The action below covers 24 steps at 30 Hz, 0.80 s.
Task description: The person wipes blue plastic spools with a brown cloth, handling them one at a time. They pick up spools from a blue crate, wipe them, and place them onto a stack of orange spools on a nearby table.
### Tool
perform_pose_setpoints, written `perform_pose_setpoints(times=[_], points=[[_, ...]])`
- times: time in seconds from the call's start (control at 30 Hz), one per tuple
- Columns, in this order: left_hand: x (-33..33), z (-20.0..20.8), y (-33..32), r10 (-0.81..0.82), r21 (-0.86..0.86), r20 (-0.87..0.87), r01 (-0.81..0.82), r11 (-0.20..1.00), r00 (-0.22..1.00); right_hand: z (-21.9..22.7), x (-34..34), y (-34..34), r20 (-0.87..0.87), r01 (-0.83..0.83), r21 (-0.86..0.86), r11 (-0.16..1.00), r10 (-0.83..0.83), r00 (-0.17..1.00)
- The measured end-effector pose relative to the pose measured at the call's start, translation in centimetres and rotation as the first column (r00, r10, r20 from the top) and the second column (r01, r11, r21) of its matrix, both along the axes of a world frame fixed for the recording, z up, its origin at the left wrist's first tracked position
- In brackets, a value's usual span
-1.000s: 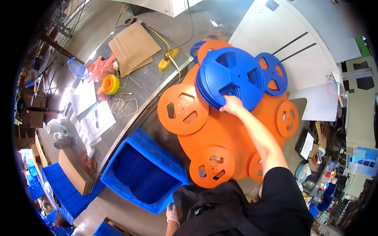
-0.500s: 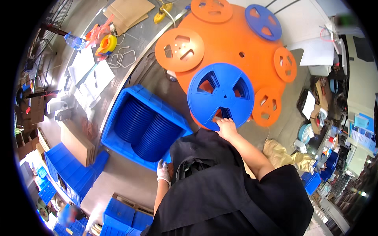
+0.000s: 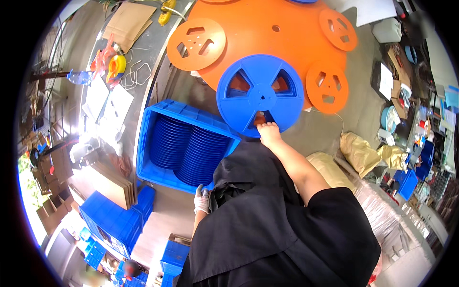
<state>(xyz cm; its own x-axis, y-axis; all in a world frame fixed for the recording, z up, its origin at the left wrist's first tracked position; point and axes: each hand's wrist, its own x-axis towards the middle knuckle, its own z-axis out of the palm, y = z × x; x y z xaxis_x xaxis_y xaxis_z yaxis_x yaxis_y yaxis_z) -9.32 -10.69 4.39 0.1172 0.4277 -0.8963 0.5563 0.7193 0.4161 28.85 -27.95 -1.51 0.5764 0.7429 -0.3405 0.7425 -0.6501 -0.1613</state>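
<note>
A blue plastic reel [image 3: 246, 106] with three cutouts lies face up over the near edge of a large round orange table [image 3: 248, 33]. Layered edges show inside its cutouts, as of more reels beneath. My bare right hand [image 3: 269, 131] grips its near rim, fingertips at the lower cutout. To the left stands a blue bin [image 3: 205, 114] with two rows of blue reels [image 3: 203, 153] on edge, packed closely. My left hand [image 3: 202, 200], in a whitish glove, is beside the bin's near right corner, fingers stretched toward it; contact with the bin is unclear.
Orange discs with cutouts [image 3: 327, 87] sit around the orange table's edge. A grey bench [image 3: 152, 36] at left carries cardboard, papers, a yellow tape roll [image 3: 116, 67] and cables. Blue crates [image 3: 107, 215] stand at lower left. Tan sacks [image 3: 358, 153] lie at right.
The view has shifted, so the orange table and reel sit higher in the picture. My right hand stays on the reel's near rim. The left remains by the bin, its fingers more stretched.
</note>
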Motion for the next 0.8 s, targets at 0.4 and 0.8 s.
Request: perform_pose_setpoints(times=[0.4,0.8], points=[[-7.2,-7.8,1.2,0.183,-0.154,0.080,-0.170,0.973,0.980,1.9,0.8,1.7,-0.277,-0.029,-0.218,0.976,-0.033,0.960],[-5.5,-5.1,0.1,0.121,-0.104,0.054,-0.115,0.988,0.991,1.3,-1.5,1.5,-0.124,0.061,-0.079,0.995,-0.070,0.990]])
